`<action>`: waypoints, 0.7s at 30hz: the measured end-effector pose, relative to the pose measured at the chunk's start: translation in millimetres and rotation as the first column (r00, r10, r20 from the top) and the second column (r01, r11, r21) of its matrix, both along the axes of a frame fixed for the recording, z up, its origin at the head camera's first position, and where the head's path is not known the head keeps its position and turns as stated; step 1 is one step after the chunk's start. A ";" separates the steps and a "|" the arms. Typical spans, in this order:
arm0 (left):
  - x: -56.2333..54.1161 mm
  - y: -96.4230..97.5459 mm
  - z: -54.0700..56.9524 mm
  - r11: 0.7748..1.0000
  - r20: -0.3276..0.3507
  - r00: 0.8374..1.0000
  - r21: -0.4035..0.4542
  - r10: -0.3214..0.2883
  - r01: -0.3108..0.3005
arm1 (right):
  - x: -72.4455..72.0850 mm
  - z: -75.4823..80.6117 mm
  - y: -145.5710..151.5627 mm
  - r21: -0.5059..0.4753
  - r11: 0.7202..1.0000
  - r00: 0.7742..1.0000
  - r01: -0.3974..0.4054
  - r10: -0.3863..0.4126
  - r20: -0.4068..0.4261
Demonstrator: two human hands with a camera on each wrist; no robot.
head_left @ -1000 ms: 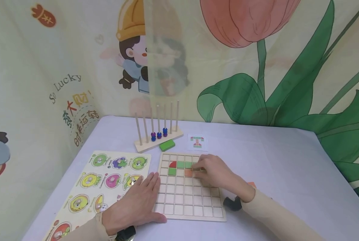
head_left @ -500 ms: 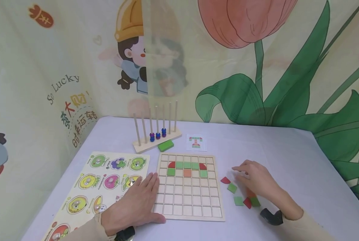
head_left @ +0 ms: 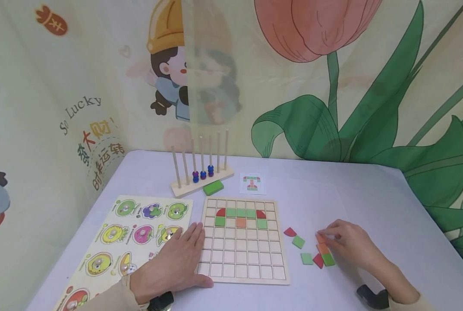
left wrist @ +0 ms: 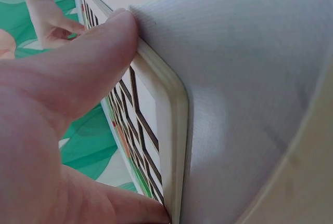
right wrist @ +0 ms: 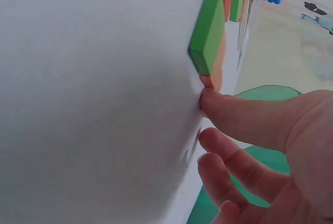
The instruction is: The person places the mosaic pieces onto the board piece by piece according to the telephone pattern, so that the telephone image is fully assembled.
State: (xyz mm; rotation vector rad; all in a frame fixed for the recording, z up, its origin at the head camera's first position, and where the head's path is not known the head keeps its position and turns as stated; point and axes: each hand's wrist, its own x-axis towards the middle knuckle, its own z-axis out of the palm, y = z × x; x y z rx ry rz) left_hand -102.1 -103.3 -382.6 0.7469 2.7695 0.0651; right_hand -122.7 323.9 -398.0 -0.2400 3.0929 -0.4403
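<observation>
My left hand [head_left: 173,259] lies with straight fingers along the left edge of the wooden grid board [head_left: 247,259]; the thumb reaches its near corner. Several tiles sit in the board's cells: green tiles [head_left: 240,212] in a row, a red quarter-round tile [head_left: 221,212] at either end, and an orange tile [head_left: 240,223] below the middle. Right of the board, my right hand [head_left: 351,242] pinches an orange square tile [head_left: 319,238] between thumb and forefinger, partly hidden by the fingers. Another orange tile [head_left: 322,249] and a dark green tile [head_left: 328,259] lie just nearer.
Loose red [head_left: 290,232] and light green tiles [head_left: 307,259] lie between board and right hand. A pattern card [head_left: 252,184] is behind the board. A peg stand [head_left: 204,181] with beads and a green block [head_left: 213,188] stand at the back. A fruit puzzle board [head_left: 111,246] lies left.
My right hand has left the grid board and moved right to the loose tiles, now gripping an orange one. A red and a green tile show at the row's right end. The left hand stays put.
</observation>
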 end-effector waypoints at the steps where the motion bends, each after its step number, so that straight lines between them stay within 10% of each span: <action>1: 0.2 0.0 -0.1 1.000 -0.002 1.000 0.001 -0.001 0.001 | 0.0 -0.8 0.2 -0.001 1.000 1.000 -0.005 0.005 -0.003; 21: -0.3 0.6 0.6 1.000 0.013 1.000 0.002 0.007 -0.007 | -2.7 -7.2 -4.9 -0.050 0.998 1.000 -0.029 0.028 -0.014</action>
